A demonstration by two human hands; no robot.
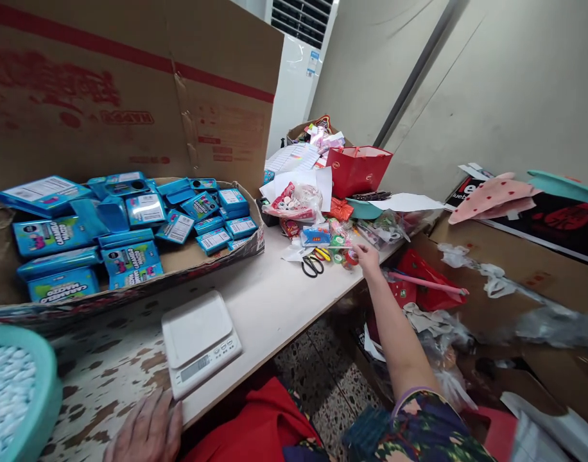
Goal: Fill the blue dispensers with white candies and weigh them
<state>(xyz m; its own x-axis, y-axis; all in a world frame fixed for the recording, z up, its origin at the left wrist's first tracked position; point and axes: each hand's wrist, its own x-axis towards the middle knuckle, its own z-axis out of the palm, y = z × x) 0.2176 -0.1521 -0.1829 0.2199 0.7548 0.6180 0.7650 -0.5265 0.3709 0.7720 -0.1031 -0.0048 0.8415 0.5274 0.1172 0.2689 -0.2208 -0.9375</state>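
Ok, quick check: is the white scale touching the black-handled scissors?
Apart. The head view shows it: a broad stretch of white tabletop lies between the scale and the black-handled scissors.

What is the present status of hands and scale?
Left hand on table, beside white scale. Right hand at cluttered far end, grip unclear. Black-handled scissors nearby.

Dark sleeve (431, 428) with leafy floral print, purple cuff edging (415, 391), red garment (262, 420) in front, bare fingers (159, 410)
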